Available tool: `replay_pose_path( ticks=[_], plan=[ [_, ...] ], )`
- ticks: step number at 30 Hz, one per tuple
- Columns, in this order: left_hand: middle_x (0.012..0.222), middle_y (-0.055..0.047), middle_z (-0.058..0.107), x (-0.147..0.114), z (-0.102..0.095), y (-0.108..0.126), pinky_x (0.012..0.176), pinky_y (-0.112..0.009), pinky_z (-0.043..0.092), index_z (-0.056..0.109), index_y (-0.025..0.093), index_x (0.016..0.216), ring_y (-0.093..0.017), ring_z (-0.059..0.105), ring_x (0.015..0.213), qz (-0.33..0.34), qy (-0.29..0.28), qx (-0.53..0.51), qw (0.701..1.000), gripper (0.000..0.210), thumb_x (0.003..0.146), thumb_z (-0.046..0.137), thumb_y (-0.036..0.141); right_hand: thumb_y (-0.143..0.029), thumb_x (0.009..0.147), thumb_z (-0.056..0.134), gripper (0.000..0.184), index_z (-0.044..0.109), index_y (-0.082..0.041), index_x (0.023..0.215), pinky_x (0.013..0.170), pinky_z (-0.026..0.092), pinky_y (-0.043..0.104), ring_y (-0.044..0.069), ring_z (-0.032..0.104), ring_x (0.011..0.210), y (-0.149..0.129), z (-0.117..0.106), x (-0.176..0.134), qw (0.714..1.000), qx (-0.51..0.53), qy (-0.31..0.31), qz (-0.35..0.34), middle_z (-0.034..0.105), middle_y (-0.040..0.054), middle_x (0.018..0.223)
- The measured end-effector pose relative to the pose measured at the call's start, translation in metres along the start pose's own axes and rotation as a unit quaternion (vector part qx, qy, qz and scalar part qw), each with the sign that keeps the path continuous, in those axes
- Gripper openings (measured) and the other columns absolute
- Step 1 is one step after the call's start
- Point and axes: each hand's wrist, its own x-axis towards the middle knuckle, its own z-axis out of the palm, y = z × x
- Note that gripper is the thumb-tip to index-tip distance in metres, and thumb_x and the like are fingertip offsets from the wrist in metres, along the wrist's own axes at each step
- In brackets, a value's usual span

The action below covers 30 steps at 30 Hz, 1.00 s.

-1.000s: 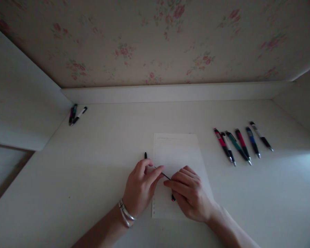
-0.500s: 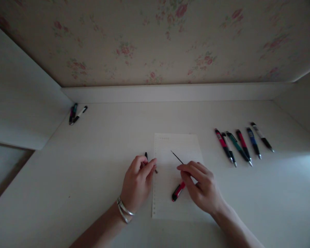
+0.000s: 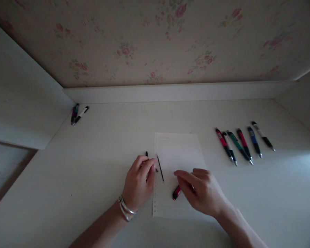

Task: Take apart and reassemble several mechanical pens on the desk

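Observation:
My left hand (image 3: pixel 139 181), with silver bangles at its wrist, is closed with thumb and forefinger together. A dark pen part (image 3: pixel 146 153) sticks out above its knuckles, and a small dark end (image 3: pixel 157 170) shows by the thumb; most is hidden. Just right of those fingertips, over the paper's left side, is a thin black ink refill (image 3: pixel 160 168); whether they touch it I cannot tell. My right hand (image 3: pixel 200 191) is closed, its forefinger and thumb apart from the refill. Partly under it is a red-and-black pen barrel (image 3: pixel 176 192); whether it is gripped is hidden.
A lined, hole-edged paper sheet (image 3: pixel 182 148) lies on the white desk (image 3: pixel 113 131). Several click pens, including a green pen (image 3: pixel 239 146) and a blue pen (image 3: pixel 254 141), lie at right. More pens, one a white-and-black pen (image 3: pixel 81 115), sit in the far left corner.
The refill was in my right hand's fingertips; now it is farther left, beside my left fingertips and apart from my right hand. My right hand has drawn slightly nearer me.

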Motion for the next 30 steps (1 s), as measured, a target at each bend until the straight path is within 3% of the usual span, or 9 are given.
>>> replay_pose_path(
  ticks=[3,6,11,16,22,26,30],
  plan=[
    [0.098,-0.007,0.06,-0.001,-0.001,0.001,0.077,-0.03,0.053,0.064,0.019,0.108,-0.017,0.062,0.083,0.0,-0.011,-0.014,1.0,0.025,0.092,0.049,0.008,-0.01,0.08,0.053,0.021,0.068,-0.02,0.092,0.057,0.027,0.031,0.012,0.048,0.044,-0.004,-0.002,-0.003,0.995,-0.003,-0.095,-0.017,0.063,-0.0039,0.055],
    [0.091,-0.005,0.06,-0.002,-0.001,0.002,0.07,-0.028,0.051,0.064,0.019,0.098,-0.016,0.061,0.076,-0.016,-0.028,-0.019,0.999,0.022,0.09,0.049,0.006,-0.009,0.074,0.054,0.019,0.066,-0.022,0.082,0.062,0.027,0.033,0.014,0.053,0.053,-0.007,-0.001,-0.002,0.993,-0.018,-0.118,0.009,0.065,-0.002,0.063],
    [0.084,-0.003,0.059,-0.003,0.0,0.002,0.066,-0.027,0.049,0.063,0.019,0.088,-0.015,0.06,0.07,-0.029,-0.05,-0.025,0.998,0.017,0.09,0.05,0.008,-0.009,0.075,0.057,0.022,0.066,-0.022,0.09,0.067,0.029,0.034,0.017,0.055,0.067,-0.01,0.003,0.001,0.993,-0.039,-0.115,0.0,0.067,0.0012,0.078],
    [0.086,-0.004,0.059,-0.002,0.0,0.003,0.066,-0.027,0.049,0.063,0.019,0.09,-0.015,0.06,0.071,-0.035,-0.055,-0.03,0.997,0.017,0.091,0.05,0.008,-0.013,0.092,0.052,0.018,0.064,-0.023,0.101,0.07,0.034,0.032,0.018,0.058,0.075,-0.008,0.005,0.004,0.994,-0.023,-0.106,-0.006,0.068,0.0028,0.091],
    [0.085,-0.003,0.059,-0.002,0.001,0.001,0.066,-0.026,0.048,0.064,0.019,0.09,-0.015,0.06,0.071,-0.042,-0.055,-0.046,0.997,0.017,0.091,0.051,0.009,-0.019,0.101,0.045,0.017,0.06,-0.024,0.109,0.068,0.042,0.031,0.017,0.062,0.071,-0.001,0.012,0.003,0.999,-0.014,-0.035,-0.017,0.07,0.0035,0.095],
    [0.085,-0.003,0.059,-0.003,0.001,0.002,0.064,-0.025,0.048,0.064,0.018,0.09,-0.014,0.06,0.072,-0.047,-0.054,-0.057,0.996,0.016,0.091,0.052,0.008,-0.026,0.103,0.042,0.016,0.056,-0.02,0.108,0.067,0.049,0.028,0.018,0.067,0.075,-0.002,0.015,0.002,0.991,0.091,0.053,0.079,0.072,0.0056,0.089],
    [0.086,-0.003,0.059,-0.004,0.001,0.003,0.066,-0.026,0.048,0.064,0.018,0.09,-0.015,0.06,0.073,-0.043,-0.058,-0.056,0.996,0.015,0.091,0.052,0.009,-0.036,0.102,0.042,0.023,0.058,-0.02,0.099,0.054,0.047,0.024,0.014,0.061,0.056,-0.003,0.012,0.007,0.953,0.17,0.086,0.237,0.065,0.0004,0.066]
  ],
)
